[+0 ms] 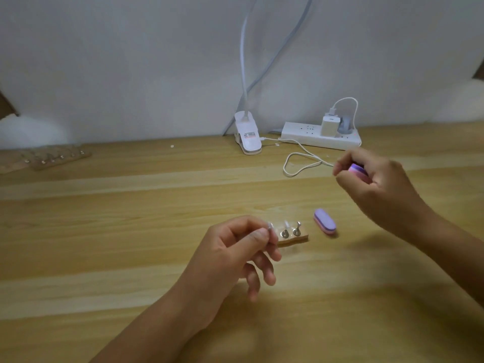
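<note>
Pale wood-grain planks form the counter (117, 271) across the lower two thirds of the frame, with a plain grey-white wall (131, 61) behind. Just below the centre our left hand (230, 258) is held over the wood, thumb and forefinger pinched on a small silver piece (269, 227); it is tiny, shiny and blurred, so we cannot tell its exact shape. Just right of those fingertips a small tan wooden card (301, 239) lies flat on the counter, carrying two other silver pieces (285, 233) with rounded ends and thin stems. At the right of the frame our right hand (379, 189) sits higher, fingers curled round a small buffer block (356, 169), of which only one rounded end shows: lilac on top, pink beneath. A second buffer block (324, 221) of the same oval form, lilac face up with a pink and white edge, rests on the counter between the two hands, near the card but not touching it. At upper centre, along the back edge, we see a white clip lamp (248, 138) whose neck rises out of the frame, and to its right a white power strip (301, 132) with a white charger (329, 125) plugged in; a white cable (298, 163) loops across the wood towards the right hand. At the far left edge lies a wooden board (52, 159) with a row of small metal bits, too blurred to tell apart.
</note>
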{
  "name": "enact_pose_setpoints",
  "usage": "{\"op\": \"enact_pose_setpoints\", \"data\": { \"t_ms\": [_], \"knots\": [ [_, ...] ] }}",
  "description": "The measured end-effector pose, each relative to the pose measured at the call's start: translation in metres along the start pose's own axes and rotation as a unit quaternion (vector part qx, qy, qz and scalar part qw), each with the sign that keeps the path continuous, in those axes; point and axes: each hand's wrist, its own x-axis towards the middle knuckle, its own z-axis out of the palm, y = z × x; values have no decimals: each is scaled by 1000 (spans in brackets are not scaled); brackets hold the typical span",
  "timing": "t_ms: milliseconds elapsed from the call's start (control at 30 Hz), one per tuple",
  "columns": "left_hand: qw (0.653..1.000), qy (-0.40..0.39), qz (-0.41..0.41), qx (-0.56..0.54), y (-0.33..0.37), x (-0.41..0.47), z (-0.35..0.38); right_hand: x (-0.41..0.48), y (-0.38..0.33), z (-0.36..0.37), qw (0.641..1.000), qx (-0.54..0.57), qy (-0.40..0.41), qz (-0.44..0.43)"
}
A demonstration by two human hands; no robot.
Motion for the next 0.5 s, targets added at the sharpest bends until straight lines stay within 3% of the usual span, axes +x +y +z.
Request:
{"op": "enact_pose_setpoints", "data": {
  "t_ms": [100,267,500],
  "knots": [
    [1000,16,11,-2,-1,1,-1,56,16,10,990,-120,-68,18],
    [998,55,37,-10,0,5,-5,121,48,52,963,-208,-160,66],
    [996,71,44,-7,1,5,-6,143,42,71,936,-291,-185,70]
  ]
}}
